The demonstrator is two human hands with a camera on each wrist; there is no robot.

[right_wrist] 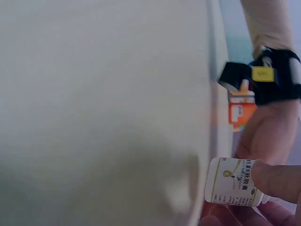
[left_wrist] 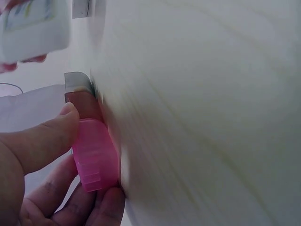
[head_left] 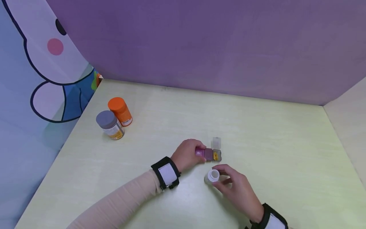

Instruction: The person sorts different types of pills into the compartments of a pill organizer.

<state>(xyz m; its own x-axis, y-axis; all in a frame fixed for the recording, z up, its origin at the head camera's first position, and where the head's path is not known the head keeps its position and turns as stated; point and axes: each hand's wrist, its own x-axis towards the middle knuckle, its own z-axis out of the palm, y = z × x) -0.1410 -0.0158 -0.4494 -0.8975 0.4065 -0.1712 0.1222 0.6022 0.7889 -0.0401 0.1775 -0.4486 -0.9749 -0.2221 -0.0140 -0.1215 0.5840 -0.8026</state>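
The table (head_left: pixel 271 143) is viewed downward from the head. The bottle (head_left: pixel 209 178), lower centre there, is shared by closer wrist views.

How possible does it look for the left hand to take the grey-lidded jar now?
Probably yes, but the left hand grips the pink pill box and would likely have to let go first. Nothing stands on the table between this hand and the grey-lidded jar, so the way seems free.

Purple wall (head_left: pixel 211 47), pale tabletop (head_left: pixel 160 108), cartoon-printed panel (head_left: pixel 17 133)
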